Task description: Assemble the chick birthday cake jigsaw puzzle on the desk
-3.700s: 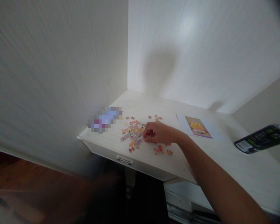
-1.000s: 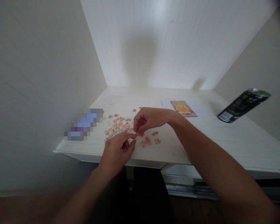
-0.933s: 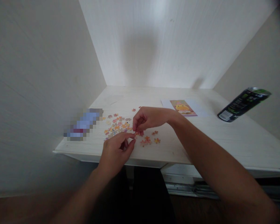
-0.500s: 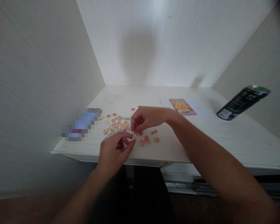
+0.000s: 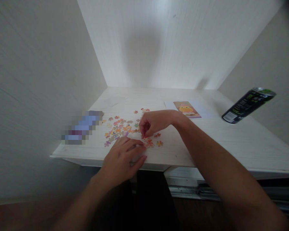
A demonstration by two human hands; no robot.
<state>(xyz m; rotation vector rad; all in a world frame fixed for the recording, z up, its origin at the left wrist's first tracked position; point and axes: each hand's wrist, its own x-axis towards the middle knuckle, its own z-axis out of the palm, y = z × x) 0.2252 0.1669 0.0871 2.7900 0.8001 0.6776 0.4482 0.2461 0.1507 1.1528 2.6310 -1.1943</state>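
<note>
On the bench [image 5: 195,150] a slab [image 5: 82,126] blurred into squares lies left of the loose pieces [image 5: 120,127], a picture [image 5: 186,109] and a can [image 5: 248,106] are off to the right, and my right hand [image 5: 155,123] blocks part of the pieces. Compared with half a second ago, my left hand [image 5: 121,158] is spread wider, gripping nothing, fingertips at the cluster [image 5: 149,142], and my right fingertips pinch nearer its edge, their hold on a piece too small to tell. The pieces are flat, knobbly and pastel, the bench white and grained.
</note>
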